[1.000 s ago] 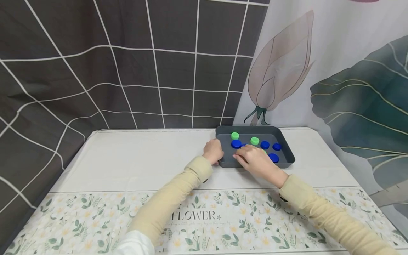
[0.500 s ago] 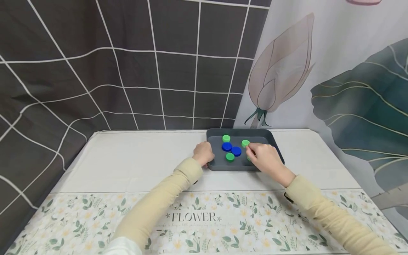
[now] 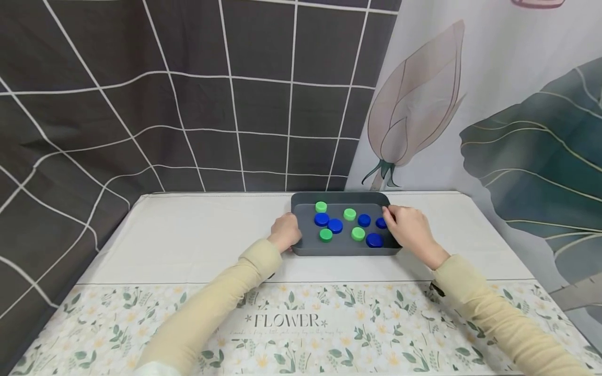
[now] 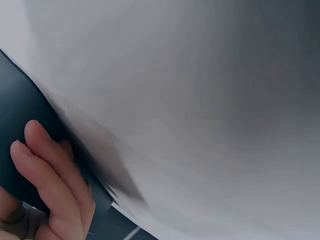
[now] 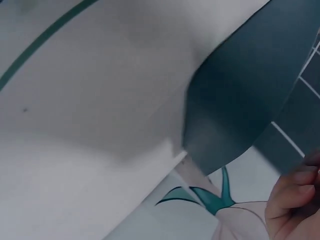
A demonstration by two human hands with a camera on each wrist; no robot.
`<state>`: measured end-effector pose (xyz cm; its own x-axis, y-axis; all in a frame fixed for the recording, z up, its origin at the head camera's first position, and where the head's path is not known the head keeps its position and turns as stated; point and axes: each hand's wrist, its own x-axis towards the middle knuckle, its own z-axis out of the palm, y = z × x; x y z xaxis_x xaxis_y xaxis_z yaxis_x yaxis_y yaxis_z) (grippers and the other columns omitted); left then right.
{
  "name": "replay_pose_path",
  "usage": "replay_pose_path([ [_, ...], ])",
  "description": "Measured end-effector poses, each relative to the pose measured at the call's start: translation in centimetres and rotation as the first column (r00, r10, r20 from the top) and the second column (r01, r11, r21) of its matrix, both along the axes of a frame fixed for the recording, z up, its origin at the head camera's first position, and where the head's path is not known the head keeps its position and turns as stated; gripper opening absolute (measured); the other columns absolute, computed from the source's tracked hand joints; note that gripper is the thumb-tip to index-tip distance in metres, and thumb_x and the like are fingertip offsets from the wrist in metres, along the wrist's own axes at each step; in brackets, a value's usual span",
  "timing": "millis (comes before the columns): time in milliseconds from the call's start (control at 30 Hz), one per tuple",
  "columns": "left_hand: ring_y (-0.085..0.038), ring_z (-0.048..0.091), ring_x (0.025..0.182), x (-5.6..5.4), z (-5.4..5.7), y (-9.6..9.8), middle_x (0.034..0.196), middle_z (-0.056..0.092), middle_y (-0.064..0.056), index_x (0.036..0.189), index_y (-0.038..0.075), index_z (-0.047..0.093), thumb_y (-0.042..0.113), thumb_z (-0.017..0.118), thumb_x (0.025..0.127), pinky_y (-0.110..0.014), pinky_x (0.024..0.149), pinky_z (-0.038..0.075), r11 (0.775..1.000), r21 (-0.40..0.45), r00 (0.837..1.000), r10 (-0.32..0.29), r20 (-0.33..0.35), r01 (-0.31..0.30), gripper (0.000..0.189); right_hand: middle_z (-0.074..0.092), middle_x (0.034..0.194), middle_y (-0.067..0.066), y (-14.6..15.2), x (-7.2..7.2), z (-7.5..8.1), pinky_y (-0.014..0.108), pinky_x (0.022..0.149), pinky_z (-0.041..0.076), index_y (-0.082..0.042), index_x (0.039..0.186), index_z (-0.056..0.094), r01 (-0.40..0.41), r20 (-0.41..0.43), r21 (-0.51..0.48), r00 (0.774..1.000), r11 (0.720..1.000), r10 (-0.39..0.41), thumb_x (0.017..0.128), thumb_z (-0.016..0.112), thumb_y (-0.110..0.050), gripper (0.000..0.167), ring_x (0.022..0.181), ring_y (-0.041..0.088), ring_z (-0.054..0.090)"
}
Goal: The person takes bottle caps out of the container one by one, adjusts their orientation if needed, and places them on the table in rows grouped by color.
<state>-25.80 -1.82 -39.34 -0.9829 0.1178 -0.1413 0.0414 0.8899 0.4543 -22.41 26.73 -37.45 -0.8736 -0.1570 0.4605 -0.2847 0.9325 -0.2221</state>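
Observation:
A dark grey rectangular tray [image 3: 345,251] stands on the table near its back edge, holding several round plastic bottle caps in blue [image 3: 335,226] and green [image 3: 349,214]. My left hand [image 3: 285,231] grips the tray's left wall; in the left wrist view its fingers [image 4: 55,177] lie along the dark outer side. At the opposite end, my right hand [image 3: 410,227] is over the right rim, fingertips beside the rightmost blue cap [image 3: 381,223]. The right wrist view shows its fingers [image 5: 295,197] loosely curled beyond the tray's rim, with no cap visible in them.
The white tablecloth [image 3: 197,235] has a floral strip [image 3: 282,355] with the word FLOWER along the front. Behind the table hang a dark gridded curtain [image 3: 197,104] and a pale curtain [image 3: 423,57] with a flower print, close behind the tray.
The tray has slid left across the table with the caps in it, my left hand moving along with it. My right hand has moved right, from over the caps to the right rim.

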Motion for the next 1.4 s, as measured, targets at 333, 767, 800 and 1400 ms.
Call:
replay_pose_path([
  [333,-0.013,0.052,0.040,1.1,-0.3,-2.5,0.093,0.063,-0.023,0.107,-0.011,0.054,0.000,0.054,0.087,-0.019,0.037,0.047,1.000,-0.005,1.000,-0.013,0.003,0.013,0.023,0.050,0.051,0.007,0.8,-0.3,-1.0,0.045,0.049,0.042,-0.012,0.055,0.045,0.056,0.075,0.012,0.996,0.998,-0.057,0.096,0.048,-0.019,0.042,0.052,0.030,0.053],
  [767,-0.017,0.059,0.045,2.7,-0.1,-5.2,0.085,0.062,-0.023,0.111,-0.015,0.051,-0.001,0.052,0.089,-0.020,0.038,0.048,1.000,0.009,1.000,-0.021,0.023,0.021,0.026,0.043,0.047,0.000,-0.1,-0.4,-1.7,0.029,0.045,0.030,-0.013,0.054,0.044,0.026,0.094,0.030,0.995,0.999,-0.029,0.095,0.052,-0.019,0.042,0.047,0.020,0.043],
  [800,-0.017,0.059,0.046,2.9,0.0,-5.3,0.085,0.062,-0.023,0.111,-0.015,0.051,0.000,0.052,0.089,-0.019,0.039,0.048,1.000,0.014,0.999,-0.020,0.025,0.020,0.026,0.043,0.047,0.000,-0.2,-0.4,-1.7,0.029,0.045,0.031,-0.013,0.054,0.044,0.023,0.090,0.031,0.996,0.999,-0.026,0.095,0.052,-0.019,0.042,0.047,0.020,0.043],
  [1400,-0.017,0.058,0.046,5.0,0.2,-7.5,0.079,0.059,-0.021,0.116,-0.017,0.049,-0.001,0.050,0.089,-0.021,0.039,0.048,0.999,0.036,0.999,-0.026,0.026,0.025,0.032,0.045,0.046,0.000,-1.8,-0.3,-2.1,0.035,0.043,0.038,-0.015,0.051,0.042,-0.047,-0.017,0.047,0.999,0.998,0.047,0.090,0.056,-0.015,0.041,0.044,0.019,0.043],
])
